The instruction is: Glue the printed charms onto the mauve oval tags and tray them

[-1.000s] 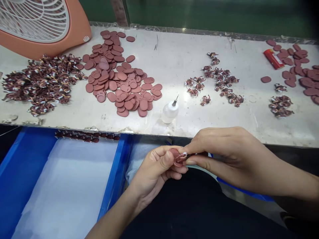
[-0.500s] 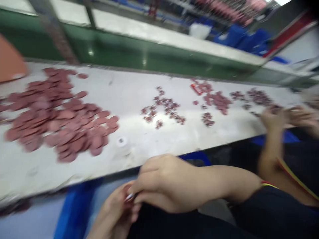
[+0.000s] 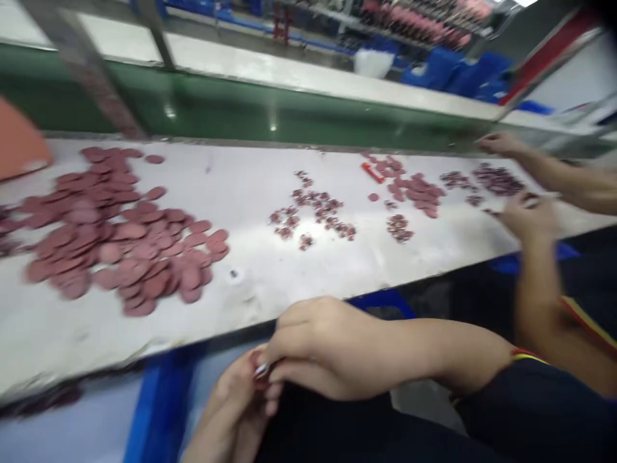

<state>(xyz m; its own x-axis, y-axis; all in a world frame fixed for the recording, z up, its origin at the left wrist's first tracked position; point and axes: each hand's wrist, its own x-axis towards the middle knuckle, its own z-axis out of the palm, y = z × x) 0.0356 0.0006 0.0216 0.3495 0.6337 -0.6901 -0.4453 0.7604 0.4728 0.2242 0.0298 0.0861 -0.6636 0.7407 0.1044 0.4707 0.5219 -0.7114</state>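
My left hand [image 3: 236,402] is low at the front, below the table's near edge, its fingers curled round a small reddish piece [image 3: 259,379] that is mostly hidden. Over it comes my right hand [image 3: 321,350], thumb and finger pinched together at that same piece. A small whitish glint shows at the fingertips; I cannot make out what the right hand pinches. Beyond my hands, on the white table [image 3: 270,283], lies a large heap of flat reddish discs [image 3: 144,247] to the left. Small clustered reddish-brown parts [image 3: 321,209] are scattered in the middle.
A white round cap-like thing [image 3: 234,276] is near the discs. Farther right lie a red-orange object [image 3: 373,172], more reddish pieces [image 3: 421,193] and dark clusters [image 3: 499,179]. A co-worker's hands [image 3: 527,215] work at the right. Blue bin edges [image 3: 159,399] are below the table.
The co-worker's far hand has moved away from the near one, reaching toward the back of the table. My hands stay together at the reddish piece; the view has shifted slightly.
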